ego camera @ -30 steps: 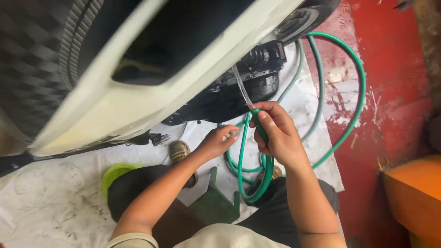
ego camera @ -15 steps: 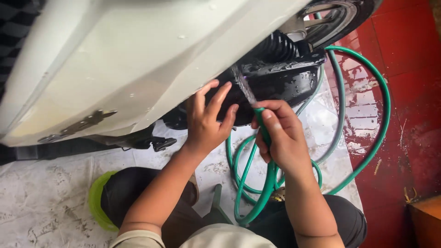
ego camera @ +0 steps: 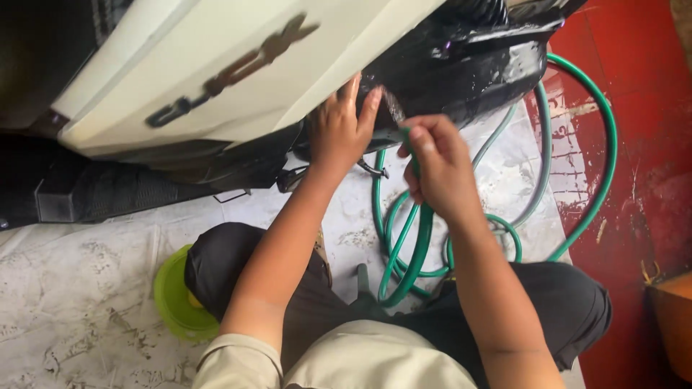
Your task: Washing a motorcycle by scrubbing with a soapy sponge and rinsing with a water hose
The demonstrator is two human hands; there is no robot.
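Here, looking down from the head camera, we see a green bowl (ego camera: pixel 175 306) on the floor by our left knee, half hidden under the leg, with something small and yellow showing in it. Our right hand (ego camera: pixel 440 169) is closed around the end of a green hose (ego camera: pixel 422 238), thumb pressed over the nozzle end, and a thin jet of water leaves it toward the wet black engine cover (ego camera: pixel 468 75) of the scooter. Our left hand (ego camera: pixel 342 130) lies open, fingers spread, flat against that black part just under the cream side panel (ego camera: pixel 216 65). The rest of the hose lies in loops on the pale dirty floor (ego camera: pixel 79 288) and reaches onto the wet red floor (ego camera: pixel 649 144) on the right.
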